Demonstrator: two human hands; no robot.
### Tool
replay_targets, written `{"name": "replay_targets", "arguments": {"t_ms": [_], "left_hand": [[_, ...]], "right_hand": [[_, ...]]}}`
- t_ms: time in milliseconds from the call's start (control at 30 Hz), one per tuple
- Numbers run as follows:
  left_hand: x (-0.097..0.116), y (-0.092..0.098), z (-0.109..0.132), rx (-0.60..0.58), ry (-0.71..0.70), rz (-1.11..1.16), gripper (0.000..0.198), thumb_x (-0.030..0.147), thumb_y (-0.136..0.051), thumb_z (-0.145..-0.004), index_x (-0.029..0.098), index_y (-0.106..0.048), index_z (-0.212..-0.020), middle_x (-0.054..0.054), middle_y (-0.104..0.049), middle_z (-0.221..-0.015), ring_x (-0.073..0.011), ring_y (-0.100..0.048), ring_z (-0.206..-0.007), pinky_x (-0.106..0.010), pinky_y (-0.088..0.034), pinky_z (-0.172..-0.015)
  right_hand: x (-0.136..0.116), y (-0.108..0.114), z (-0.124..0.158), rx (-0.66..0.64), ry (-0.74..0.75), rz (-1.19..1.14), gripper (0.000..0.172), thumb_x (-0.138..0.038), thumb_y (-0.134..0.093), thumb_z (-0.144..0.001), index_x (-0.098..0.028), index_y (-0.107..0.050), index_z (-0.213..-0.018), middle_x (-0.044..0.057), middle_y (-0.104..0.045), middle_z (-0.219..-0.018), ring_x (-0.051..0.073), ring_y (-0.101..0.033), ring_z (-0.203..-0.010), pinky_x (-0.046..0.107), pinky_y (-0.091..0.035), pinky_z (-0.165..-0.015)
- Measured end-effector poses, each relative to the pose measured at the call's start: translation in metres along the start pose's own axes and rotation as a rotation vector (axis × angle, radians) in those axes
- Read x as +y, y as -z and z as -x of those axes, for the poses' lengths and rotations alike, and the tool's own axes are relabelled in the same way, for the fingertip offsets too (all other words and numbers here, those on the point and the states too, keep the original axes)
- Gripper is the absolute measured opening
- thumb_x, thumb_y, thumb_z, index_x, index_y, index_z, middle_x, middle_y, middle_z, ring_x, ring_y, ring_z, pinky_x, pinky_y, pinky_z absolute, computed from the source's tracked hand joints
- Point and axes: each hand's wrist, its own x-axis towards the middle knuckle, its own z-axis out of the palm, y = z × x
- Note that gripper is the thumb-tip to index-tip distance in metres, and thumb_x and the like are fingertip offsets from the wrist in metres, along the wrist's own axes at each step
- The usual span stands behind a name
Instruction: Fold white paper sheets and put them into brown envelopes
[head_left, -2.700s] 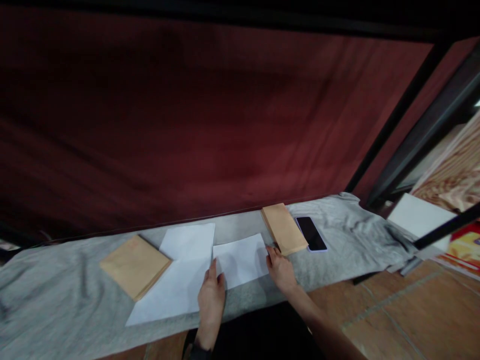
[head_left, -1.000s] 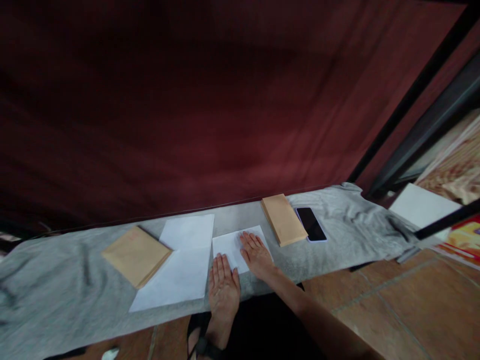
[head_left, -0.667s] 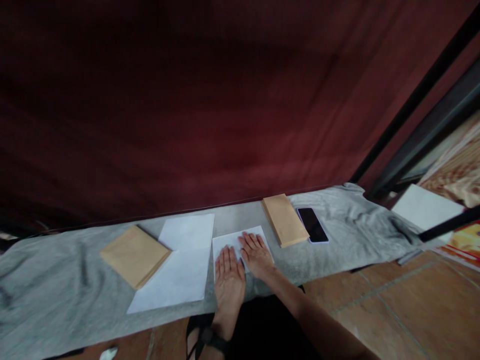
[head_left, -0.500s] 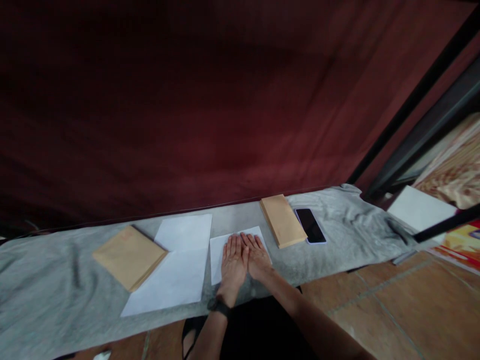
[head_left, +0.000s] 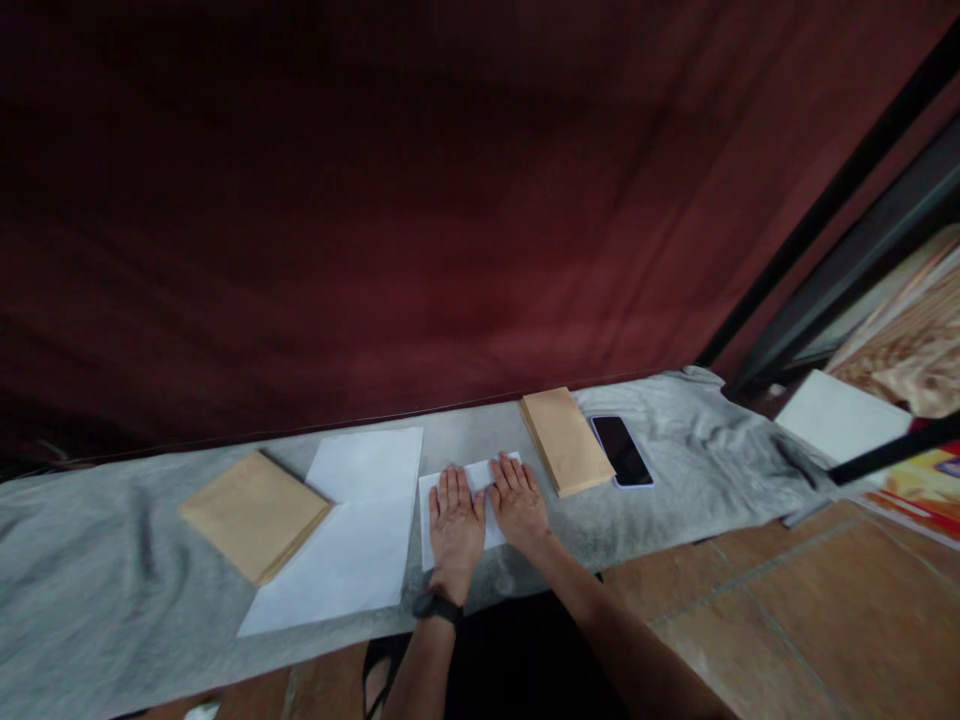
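A folded white sheet of paper (head_left: pixel 480 478) lies on the grey cloth in front of me. My left hand (head_left: pixel 456 520) rests flat on its left half, fingers stretched out. On the right part, my right hand (head_left: pixel 519 500) also lies flat with its fingers slightly spread. A small gap separates the two hands, and white paper shows between them. Left of the hands are larger white sheets (head_left: pixel 360 550) with a crease across them. A stack of brown envelopes (head_left: pixel 255 510) partly covers those sheets. Another brown envelope stack (head_left: pixel 566 440) sits to the right of my right hand.
A phone (head_left: pixel 622 452) with a dark screen lies beside the right envelope stack. The grey cloth (head_left: pixel 697 440) covers a long narrow surface. A dark red curtain (head_left: pixel 450 250) hangs behind it. Black poles (head_left: pixel 832 190) and a white box-like object (head_left: pixel 844 418) stand at the right.
My hands have moved apart on the folded paper, the left one to the left and the right one slightly to the right. The envelopes and phone stay in place.
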Motion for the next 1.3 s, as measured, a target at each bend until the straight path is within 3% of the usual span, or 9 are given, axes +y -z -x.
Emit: {"name": "replay_targets", "arguments": {"t_ms": [233,500,833,1100,1200,1300], "left_hand": [[-0.009,0.0,0.015,0.071,0.057,0.048,0.065,0.039,-0.035,-0.099,-0.001,-0.037,-0.149,-0.025,-0.038,-0.155,-0.0317,-0.032,-0.147,-0.051,-0.029,-0.12],[-0.015,0.006,0.037,0.099,0.039,0.031,0.063,0.037,-0.029,-0.101,0.0,-0.033,-0.151,-0.025,-0.036,-0.156,-0.0313,-0.029,-0.149,-0.052,-0.032,-0.118],[-0.014,0.01,0.034,0.007,0.045,-0.008,0.062,0.036,-0.031,-0.1,0.0,-0.034,-0.15,-0.024,-0.032,-0.159,-0.0305,-0.025,-0.15,-0.049,-0.027,-0.121],[-0.012,0.019,0.036,-0.02,0.019,-0.01,0.06,0.036,-0.033,-0.1,0.008,-0.034,-0.153,-0.019,-0.034,-0.159,-0.0293,-0.026,-0.15,-0.052,-0.026,-0.12],[-0.013,0.025,0.042,-0.034,-0.032,0.014,0.057,0.036,-0.036,-0.1,0.016,-0.036,-0.153,-0.013,-0.031,-0.161,-0.0277,-0.022,-0.152,-0.052,-0.024,-0.122],[-0.017,0.036,0.05,-0.069,-0.247,0.07,0.053,0.037,-0.036,-0.101,0.025,-0.037,-0.153,-0.005,-0.033,-0.161,-0.0233,-0.023,-0.152,-0.047,-0.024,-0.123]], "right_hand": [[0.011,-0.008,0.002,0.116,-0.042,0.043,0.054,-0.03,-0.039,-0.103,-0.005,-0.04,-0.15,0.019,-0.044,-0.153,0.029,-0.041,-0.142,0.046,-0.031,-0.117],[0.011,-0.001,0.002,0.115,-0.041,0.027,0.054,-0.031,-0.034,-0.104,-0.002,-0.039,-0.15,0.02,-0.043,-0.153,0.03,-0.039,-0.143,0.047,-0.032,-0.117],[-0.019,0.019,0.041,-0.059,0.193,-0.084,0.047,-0.035,-0.037,-0.105,-0.021,-0.046,-0.149,0.006,-0.038,-0.158,0.022,-0.036,-0.146,0.043,-0.027,-0.121],[0.006,0.025,0.054,-0.033,0.121,-0.027,0.051,-0.035,-0.043,-0.103,-0.019,-0.043,-0.151,0.01,-0.039,-0.157,0.024,-0.039,-0.144,0.044,-0.029,-0.119],[0.015,0.025,0.059,-0.03,0.097,-0.017,0.053,-0.035,-0.04,-0.103,-0.016,-0.041,-0.152,0.011,-0.04,-0.156,0.024,-0.039,-0.144,0.045,-0.029,-0.119],[0.02,0.025,0.063,-0.04,0.093,-0.006,0.054,-0.036,-0.037,-0.103,-0.014,-0.039,-0.153,0.011,-0.039,-0.157,0.024,-0.039,-0.144,0.044,-0.028,-0.119]]}}
